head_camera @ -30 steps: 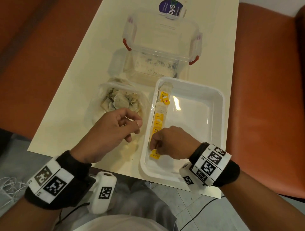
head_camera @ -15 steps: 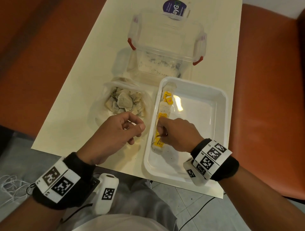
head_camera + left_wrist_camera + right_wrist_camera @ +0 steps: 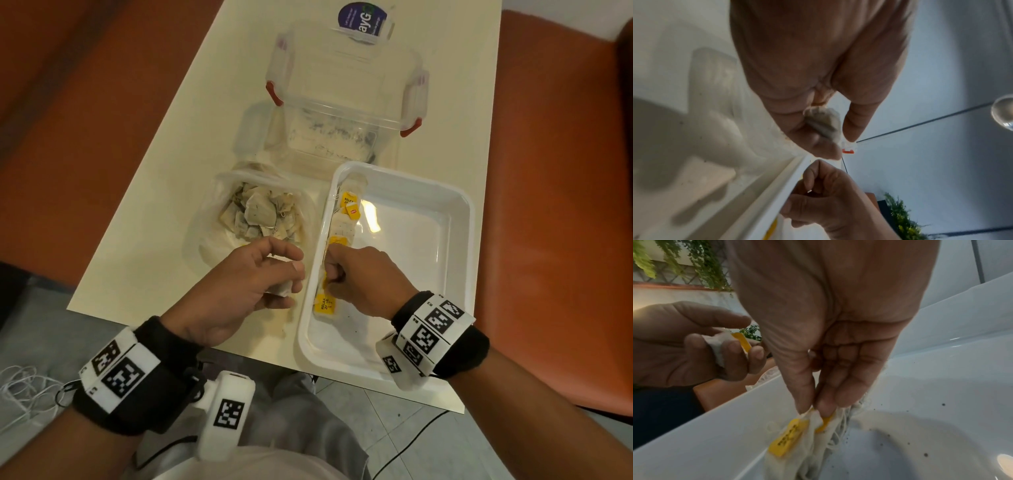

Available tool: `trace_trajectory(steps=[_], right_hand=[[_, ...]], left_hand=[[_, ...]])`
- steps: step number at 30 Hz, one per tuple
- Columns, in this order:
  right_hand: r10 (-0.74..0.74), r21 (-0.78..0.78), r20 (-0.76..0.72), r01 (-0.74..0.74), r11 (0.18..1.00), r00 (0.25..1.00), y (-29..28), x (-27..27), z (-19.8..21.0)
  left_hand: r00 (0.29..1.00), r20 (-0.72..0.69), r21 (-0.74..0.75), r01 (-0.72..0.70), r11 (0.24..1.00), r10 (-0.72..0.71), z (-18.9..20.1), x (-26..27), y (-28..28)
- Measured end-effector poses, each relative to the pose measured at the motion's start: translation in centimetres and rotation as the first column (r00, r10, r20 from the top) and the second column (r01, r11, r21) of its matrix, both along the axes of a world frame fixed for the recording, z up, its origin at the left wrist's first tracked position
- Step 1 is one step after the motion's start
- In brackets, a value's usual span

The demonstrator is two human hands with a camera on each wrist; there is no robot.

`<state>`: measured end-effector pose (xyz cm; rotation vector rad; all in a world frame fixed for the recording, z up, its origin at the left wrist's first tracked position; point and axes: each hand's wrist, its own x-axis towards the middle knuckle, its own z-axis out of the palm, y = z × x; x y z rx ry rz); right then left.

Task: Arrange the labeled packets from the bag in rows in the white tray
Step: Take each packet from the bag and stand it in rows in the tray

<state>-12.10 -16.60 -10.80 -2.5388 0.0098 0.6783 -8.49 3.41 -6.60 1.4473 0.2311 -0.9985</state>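
The white tray (image 3: 459, 219) lies on the right of the table. A row of packets with yellow labels (image 3: 344, 226) runs along its left wall. My right hand (image 3: 329, 271) reaches into the middle of that row. Its thumb and fingers (image 3: 826, 408) pinch a packet (image 3: 807, 434) with a yellow label against the tray wall. My left hand (image 3: 294, 281) hovers just left of the tray and holds another packet (image 3: 280, 289), also seen as a packet (image 3: 823, 121) between its curled fingers and thumb. The clear bag (image 3: 260, 216) of loose packets lies open beyond the left hand.
A clear lidded box with red clips (image 3: 346, 102) stands behind the tray and bag, a blue-labelled pack (image 3: 363, 19) beyond it. Orange seats (image 3: 555, 205) flank the narrow table. The near table edge (image 3: 178, 337) runs under my wrists.
My right hand has moved from the near end of the packet row up to its middle. The left hand stays beside the tray, still holding its packet.
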Motion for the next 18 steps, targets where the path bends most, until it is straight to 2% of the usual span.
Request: trace_trajectory(steps=[5, 11, 13, 16, 18], right_hand=[[-0.049, 0.026, 0.022, 0.049, 0.998, 0.999, -0.7, 0.1, 0.0], [-0.141, 0.029, 0.004, 0.141, 0.990, 0.990, -1.6, -1.0, 1.3], [-0.207, 0.165, -0.003, 0.205, 0.965, 0.978, -1.7, -1.5, 2.1], [-0.323, 0.440, -0.102, 0.334, 0.834, 0.941, -1.3, -2.0, 3.7], [-0.313, 0.481, -0.098, 0.320, 0.816, 0.945, -1.0, -2.2, 4.3]], left_hand=[[0.980, -0.171, -0.171, -0.135, 0.976, 0.106, -0.2, 0.2, 0.1], [0.980, -0.143, -0.158, -0.159, 0.975, 0.137, -0.4, 0.2, -0.2], [0.990, -0.112, -0.157, -0.106, 0.982, 0.089, -0.4, 0.0, -0.4], [0.996, -0.086, -0.183, -0.019, 0.983, 0.004, -0.5, -0.5, -0.8], [0.998, -0.055, -0.188, 0.031, 0.982, -0.042, -0.5, -0.9, -1.3]])
